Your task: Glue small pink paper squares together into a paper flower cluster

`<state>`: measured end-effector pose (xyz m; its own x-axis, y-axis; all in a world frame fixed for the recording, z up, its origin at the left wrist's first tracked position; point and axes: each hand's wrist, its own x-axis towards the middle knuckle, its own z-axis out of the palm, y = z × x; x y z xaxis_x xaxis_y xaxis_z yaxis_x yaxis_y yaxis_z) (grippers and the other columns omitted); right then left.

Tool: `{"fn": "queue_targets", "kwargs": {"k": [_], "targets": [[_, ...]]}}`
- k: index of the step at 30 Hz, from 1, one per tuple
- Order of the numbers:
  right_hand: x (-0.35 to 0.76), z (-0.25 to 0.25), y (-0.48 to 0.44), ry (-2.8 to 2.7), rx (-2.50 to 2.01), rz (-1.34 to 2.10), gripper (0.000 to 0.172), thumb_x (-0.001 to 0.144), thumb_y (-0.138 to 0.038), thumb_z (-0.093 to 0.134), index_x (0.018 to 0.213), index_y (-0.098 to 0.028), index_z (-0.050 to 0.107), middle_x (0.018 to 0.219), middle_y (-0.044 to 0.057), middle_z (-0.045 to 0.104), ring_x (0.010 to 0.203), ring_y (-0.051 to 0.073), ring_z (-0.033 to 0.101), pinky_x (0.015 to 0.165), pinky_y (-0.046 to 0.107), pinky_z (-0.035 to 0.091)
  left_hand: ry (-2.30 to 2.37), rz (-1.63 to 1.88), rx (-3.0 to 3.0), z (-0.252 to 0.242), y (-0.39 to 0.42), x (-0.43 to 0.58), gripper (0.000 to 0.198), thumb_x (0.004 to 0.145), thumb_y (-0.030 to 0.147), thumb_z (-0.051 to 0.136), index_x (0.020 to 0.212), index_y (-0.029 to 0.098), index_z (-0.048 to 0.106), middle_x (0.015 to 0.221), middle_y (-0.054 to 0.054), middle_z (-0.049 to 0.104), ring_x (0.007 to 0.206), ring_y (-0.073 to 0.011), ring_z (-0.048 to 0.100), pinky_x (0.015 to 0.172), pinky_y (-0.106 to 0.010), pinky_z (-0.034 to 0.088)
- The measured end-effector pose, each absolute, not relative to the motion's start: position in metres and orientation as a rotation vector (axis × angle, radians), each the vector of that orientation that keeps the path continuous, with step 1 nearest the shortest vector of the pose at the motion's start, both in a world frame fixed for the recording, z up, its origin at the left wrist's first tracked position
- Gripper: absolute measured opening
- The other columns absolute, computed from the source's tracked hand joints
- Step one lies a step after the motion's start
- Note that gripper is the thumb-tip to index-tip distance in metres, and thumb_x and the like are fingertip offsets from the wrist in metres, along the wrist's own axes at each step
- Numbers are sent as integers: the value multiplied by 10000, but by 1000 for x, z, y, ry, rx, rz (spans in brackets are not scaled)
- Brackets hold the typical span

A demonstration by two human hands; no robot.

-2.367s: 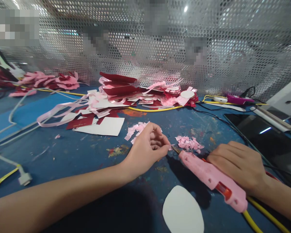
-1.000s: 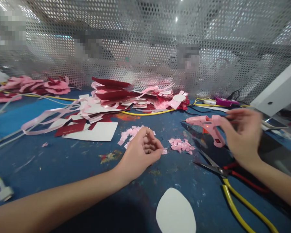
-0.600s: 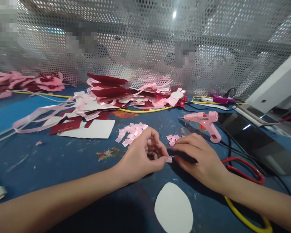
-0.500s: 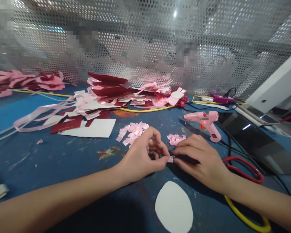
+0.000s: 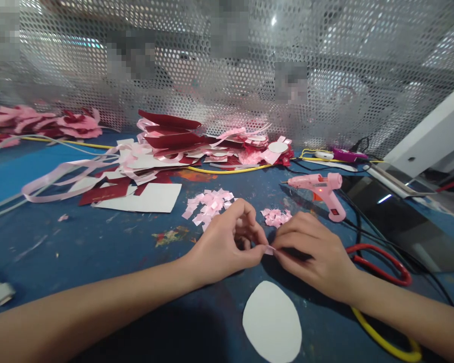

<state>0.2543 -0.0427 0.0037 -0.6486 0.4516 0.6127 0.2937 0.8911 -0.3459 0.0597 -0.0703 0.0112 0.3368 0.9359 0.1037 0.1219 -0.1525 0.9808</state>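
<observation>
Between my two hands is a small piece of pink ribbon (image 5: 269,250). My left hand (image 5: 230,241) pinches one end with thumb and forefinger. The fingertips of my right hand (image 5: 312,247) close on the other end. Behind the left hand lies a loose pile of cut pink ribbon pieces (image 5: 211,204). A smaller heap of folded pink pieces (image 5: 276,217) sits just beyond the fingertips. Nearer to me, a white rounded paper cutout (image 5: 272,322) lies flat on the blue table (image 5: 144,307).
A pink hot glue gun (image 5: 323,191) lies to the right, by a dark glass panel (image 5: 397,217). Red-handled scissors (image 5: 382,262) are partly under my right forearm. Paper and ribbon scraps (image 5: 147,161) are heaped at the back, against a perforated metal screen (image 5: 219,91).
My right fingertips have come in onto the ribbon piece, closing the small gap to my left fingers. The view has shifted very slightly; other things lie as before.
</observation>
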Motion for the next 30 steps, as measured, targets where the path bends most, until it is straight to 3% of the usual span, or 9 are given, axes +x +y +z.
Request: {"fn": "queue_targets", "kwargs": {"k": [14, 18, 23, 30], "targets": [[256, 5, -42, -2264, -542, 326, 89, 822, -144, 581, 785, -202, 637, 758, 1, 659, 726, 133, 574, 686, 312, 430, 1110, 979, 1754, 11, -71, 58, 253, 748, 118, 604, 870, 222, 408, 859, 3, 704, 763, -139, 641, 630, -254, 454], [256, 5, -43, -2282, -536, 312, 86, 818, -147, 584, 786, -204, 640, 762, 5, 666, 734, 143, 580, 687, 322, 428, 1109, 983, 1765, 12, -73, 58, 224, 765, 153, 605, 867, 222, 419, 832, 0, 701, 764, -151, 665, 601, -244, 468], [255, 6, -44, -2289, -522, 287, 98, 808, -129, 573, 777, -201, 632, 746, 10, 664, 726, 149, 576, 689, 329, 426, 1076, 980, 1899, 12, -73, 58, 209, 778, 129, 596, 882, 221, 439, 794, 22, 677, 733, -128, 653, 698, -264, 493], [254, 4, -47, -2332, -517, 235, 76, 797, -157, 561, 756, -196, 611, 734, 14, 643, 711, 151, 549, 671, 325, 416, 1112, 1003, 2173, 10, -80, 63, 231, 729, 61, 566, 864, 224, 474, 765, 34, 630, 671, -108, 618, 615, -216, 477]]}}
